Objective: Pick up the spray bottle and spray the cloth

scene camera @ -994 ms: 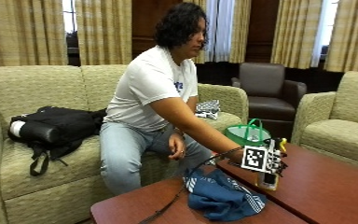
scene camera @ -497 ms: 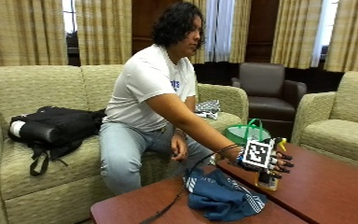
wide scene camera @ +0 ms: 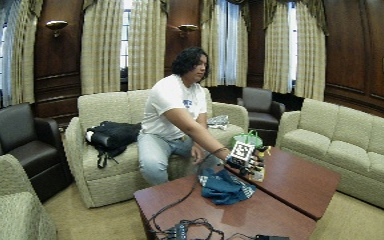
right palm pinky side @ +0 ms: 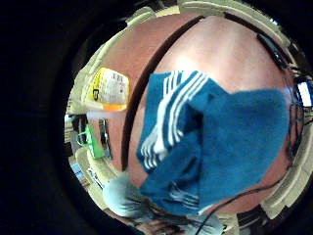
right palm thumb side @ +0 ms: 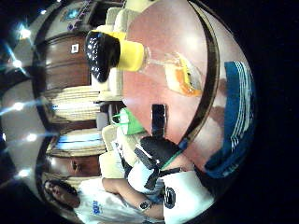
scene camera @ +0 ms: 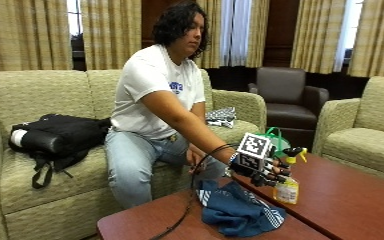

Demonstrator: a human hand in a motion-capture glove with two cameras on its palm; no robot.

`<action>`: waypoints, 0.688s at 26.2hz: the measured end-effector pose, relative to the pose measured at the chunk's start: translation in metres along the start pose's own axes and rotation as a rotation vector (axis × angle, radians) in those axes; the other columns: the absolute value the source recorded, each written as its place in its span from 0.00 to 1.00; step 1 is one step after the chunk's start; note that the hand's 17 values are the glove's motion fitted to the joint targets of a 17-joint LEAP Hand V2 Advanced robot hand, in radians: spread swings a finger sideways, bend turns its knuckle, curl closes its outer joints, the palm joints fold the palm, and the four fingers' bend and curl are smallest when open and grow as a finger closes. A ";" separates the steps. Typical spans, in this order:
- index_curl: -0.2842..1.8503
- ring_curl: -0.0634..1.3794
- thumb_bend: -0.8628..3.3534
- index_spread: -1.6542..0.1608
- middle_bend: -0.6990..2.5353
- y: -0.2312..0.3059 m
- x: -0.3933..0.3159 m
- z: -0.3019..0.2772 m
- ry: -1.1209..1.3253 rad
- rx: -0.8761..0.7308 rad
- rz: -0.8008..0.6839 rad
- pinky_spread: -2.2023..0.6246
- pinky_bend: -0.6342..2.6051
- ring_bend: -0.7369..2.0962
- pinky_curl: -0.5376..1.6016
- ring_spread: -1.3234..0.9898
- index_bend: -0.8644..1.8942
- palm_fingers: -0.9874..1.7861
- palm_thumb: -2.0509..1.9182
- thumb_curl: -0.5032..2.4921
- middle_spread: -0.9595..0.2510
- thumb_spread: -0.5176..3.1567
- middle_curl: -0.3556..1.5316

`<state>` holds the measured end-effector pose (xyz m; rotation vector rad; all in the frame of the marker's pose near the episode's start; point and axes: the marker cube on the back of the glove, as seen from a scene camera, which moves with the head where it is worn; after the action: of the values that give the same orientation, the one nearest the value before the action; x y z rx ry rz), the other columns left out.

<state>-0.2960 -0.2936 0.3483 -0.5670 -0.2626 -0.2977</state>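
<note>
Since the earlier frames, the gloved right hand [scene camera: 262, 167] has travelled right and slightly forward, from over the cloth [scene camera: 238, 210] to the spray bottle [scene camera: 288, 172]. It now sits against the bottle's near-left side, at neck height. The fingers [scene camera: 276, 172] point toward the bottle and appear partly curled. Whether they have closed round the neck cannot be told from these views.

The spray bottle stands upright on the far section of the counter [scene camera: 352, 200], just right of the cloth, across the seam between the two counter sections. It is a small clear plastic bottle with a yellow label, a yellow collar and a black trigger head [right palm thumb side: 103, 53]. Orange liquid fills only the lower part of the body, so the bottle should be light and easily tipped by a sideways push. The plastic is likely smooth and rigid. The recommended hold is round the neck, below the trigger head, with a finger free for the trigger.

The cloth is a blue towel with white stripes, crumpled on the near counter section. It is soft and will not resist the spray.

Open counter lies to the right of and beyond the bottle. A green bag [scene camera: 272, 140] stands behind it at the counter's far edge. A black cable [scene camera: 192, 200] trails from the hand across the near counter section, left of the cloth, and may drag when the hand lifts.
</note>
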 end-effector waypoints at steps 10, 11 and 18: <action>0.27 0.26 0.19 0.67 0.28 0.084 0.021 -0.057 0.266 -0.017 -0.093 0.82 0.31 0.39 0.41 0.48 0.37 0.44 0.63 0.31 0.62 0.37 0.39; 0.27 0.26 0.19 0.67 0.28 0.091 0.024 -0.063 0.279 -0.018 -0.103 0.82 0.31 0.39 0.41 0.48 0.37 0.45 0.62 0.31 0.62 0.37 0.39; 0.26 0.27 0.19 0.66 0.28 0.144 0.024 -0.075 0.299 -0.045 -0.213 0.82 0.31 0.39 0.41 0.48 0.36 0.45 0.62 0.30 0.62 0.37 0.38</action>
<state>-0.2123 -0.2244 0.2251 -0.5319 -0.0265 -0.5895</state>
